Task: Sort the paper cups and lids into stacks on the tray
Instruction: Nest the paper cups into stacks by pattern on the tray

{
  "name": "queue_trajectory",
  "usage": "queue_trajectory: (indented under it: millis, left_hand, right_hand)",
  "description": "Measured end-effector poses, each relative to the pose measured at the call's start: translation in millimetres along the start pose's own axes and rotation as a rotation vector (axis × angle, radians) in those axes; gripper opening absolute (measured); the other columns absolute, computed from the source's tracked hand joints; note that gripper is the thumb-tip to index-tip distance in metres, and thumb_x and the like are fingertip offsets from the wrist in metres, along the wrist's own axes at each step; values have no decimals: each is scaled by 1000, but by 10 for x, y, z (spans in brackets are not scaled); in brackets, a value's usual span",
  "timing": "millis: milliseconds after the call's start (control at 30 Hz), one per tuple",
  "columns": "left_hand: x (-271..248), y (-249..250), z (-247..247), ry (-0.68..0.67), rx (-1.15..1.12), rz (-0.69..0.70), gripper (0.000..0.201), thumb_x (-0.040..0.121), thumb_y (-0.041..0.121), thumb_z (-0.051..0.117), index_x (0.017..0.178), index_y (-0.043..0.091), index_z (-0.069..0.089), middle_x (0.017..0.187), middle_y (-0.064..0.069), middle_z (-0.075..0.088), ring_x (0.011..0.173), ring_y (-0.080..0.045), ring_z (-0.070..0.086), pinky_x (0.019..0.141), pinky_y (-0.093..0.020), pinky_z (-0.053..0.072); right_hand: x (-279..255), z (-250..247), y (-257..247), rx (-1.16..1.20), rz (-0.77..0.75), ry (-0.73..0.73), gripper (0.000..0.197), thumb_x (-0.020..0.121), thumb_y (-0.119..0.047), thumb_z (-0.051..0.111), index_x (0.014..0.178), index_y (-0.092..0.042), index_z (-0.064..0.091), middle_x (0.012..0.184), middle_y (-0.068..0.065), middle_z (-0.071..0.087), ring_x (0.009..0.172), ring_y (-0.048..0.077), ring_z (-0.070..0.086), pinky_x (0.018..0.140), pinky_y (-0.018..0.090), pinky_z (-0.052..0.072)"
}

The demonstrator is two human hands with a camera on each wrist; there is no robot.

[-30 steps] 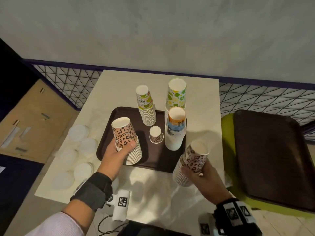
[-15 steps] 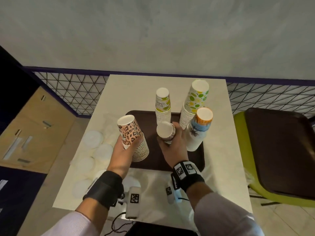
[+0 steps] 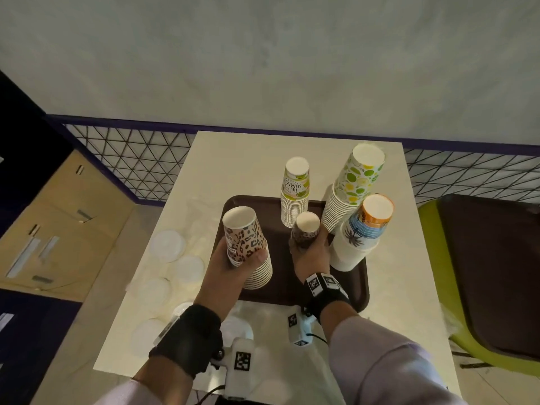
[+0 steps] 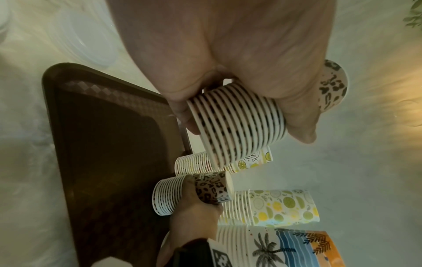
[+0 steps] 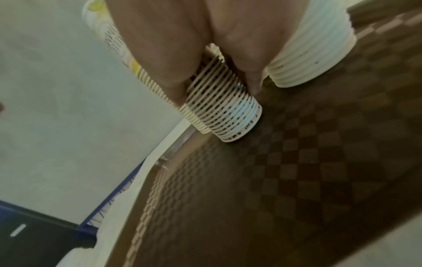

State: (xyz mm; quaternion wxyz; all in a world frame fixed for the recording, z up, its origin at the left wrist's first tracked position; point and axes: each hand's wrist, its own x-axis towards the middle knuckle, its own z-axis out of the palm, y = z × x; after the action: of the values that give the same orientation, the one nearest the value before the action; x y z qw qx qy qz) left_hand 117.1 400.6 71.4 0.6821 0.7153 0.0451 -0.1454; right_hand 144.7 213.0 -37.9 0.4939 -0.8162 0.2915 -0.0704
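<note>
On the brown tray [image 3: 355, 296] my left hand [image 3: 230, 268] grips a tall stack of large leopard-print cups [image 3: 245, 238], upside down, at the tray's left side. My right hand [image 3: 309, 257] grips a stack of small leopard-print cups [image 3: 305, 229] at the tray's middle. In the right wrist view this small stack [image 5: 223, 108] has its lowest rim at the tray floor [image 5: 308, 162]. Behind stand a "Hello Summer" stack [image 3: 295, 197], a lemon-print stack [image 3: 355, 182] and a palm-print stack [image 3: 362, 229]. Several white lids [image 3: 166, 245] lie on the table left of the tray.
The tray sits on a cream table [image 3: 388, 331] against a wire-mesh fence [image 3: 131, 153]. To the right, a second brown tray [image 3: 491, 273] lies on a green chair [image 3: 429, 229]. Flat cardboard [image 3: 67, 223] lies on the floor at the left.
My right hand carried the small leopard stack from the table's front right onto the tray's middle, where a lone small leopard cup stood. My left hand kept its grip on the large stack.
</note>
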Motion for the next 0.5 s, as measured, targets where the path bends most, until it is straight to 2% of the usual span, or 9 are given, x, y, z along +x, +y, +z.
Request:
queue_trajectory:
  millis: [100,267,333,367,433,500]
  left_hand:
    - [32,-15,13,-23,12,25,77,66,56,83,135,34,58,123,14,73,116,-5,67,100,-33,51]
    - [85,-53,24,-20,25,5,91,62,77,80,141,40,53,132,15,69,126,-11,62,114,-50,46]
    - [94,-56,32,-26,25,4,91,61,81,80,140,45,52,133,15,67,128,-12,62,114,-53,44]
    - [94,-59,36,-28,25,5,88,62,79,80,138,47,52,133,15,67,128,-12,61,114,-53,44]
    - [82,-48,60,-36,14,-1,80,66,70,83,136,49,51,133,16,67,127,-10,62,114,-50,45]
    - [65,-32,97,-65,3,1,74,70,56,83,136,50,51,134,15,67,127,-9,62,112,-44,46]
  right_hand:
    - [20,26,48,-8,-1,-34,83,86,-26,78,153,-15,29,143,16,52,131,37,52,104,40,43]
    - [-189,-94,25,-14,64,-150,100,84,-27,78,158,-10,14,155,15,41,142,34,42,116,44,38]
    - [-367,-203,-18,-49,25,-161,88,86,-25,73,155,-10,21,150,15,44,136,34,48,112,48,43]
    - [-475,-275,-58,-68,-13,-159,79,88,-24,70,153,-11,28,147,12,45,130,31,52,109,46,47]
    - [-693,-431,-168,-87,-135,-159,60,92,-23,65,147,-16,41,139,5,46,112,20,59,98,37,54]
    - [-854,-588,-337,-44,-293,-188,48,93,-24,63,139,-19,51,132,-1,49,102,10,58,88,27,54]
